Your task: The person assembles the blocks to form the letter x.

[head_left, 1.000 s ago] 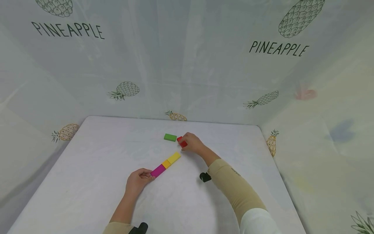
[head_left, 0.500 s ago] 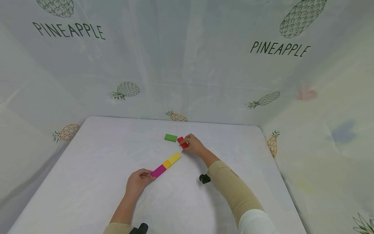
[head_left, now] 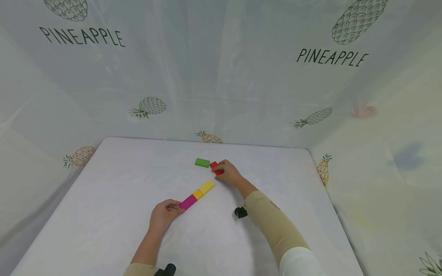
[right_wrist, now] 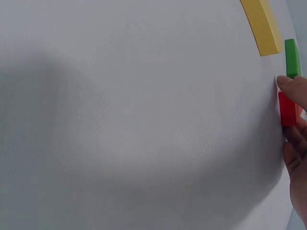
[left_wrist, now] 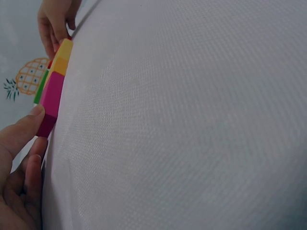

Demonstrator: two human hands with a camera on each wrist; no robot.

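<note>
A magenta block (head_left: 188, 202), a short orange block (head_left: 198, 194) and a yellow block (head_left: 207, 186) lie end to end in a slanting row. My left hand (head_left: 163, 215) pinches the near end of the magenta block between thumb and fingers, seen closely in the left wrist view. Farther back, my right hand (head_left: 228, 172) grips a red block (right_wrist: 288, 109) by its sides, with the thumb on one side and fingers on the other. Just left of the red block lies a green block (head_left: 202, 163), close to its far end; the two lie at an angle.
The blocks lie on a white table (head_left: 114, 191) with rounded far corners. Behind it hangs a pale curtain (head_left: 221, 76) printed with pineapples. A dark wrist device (head_left: 240, 212) hangs by the right sleeve, and another (head_left: 166, 270) by the left.
My right hand has shifted very slightly toward me on the red block, whose place beside the green block is nearly the same. The left hand and the row look still.
</note>
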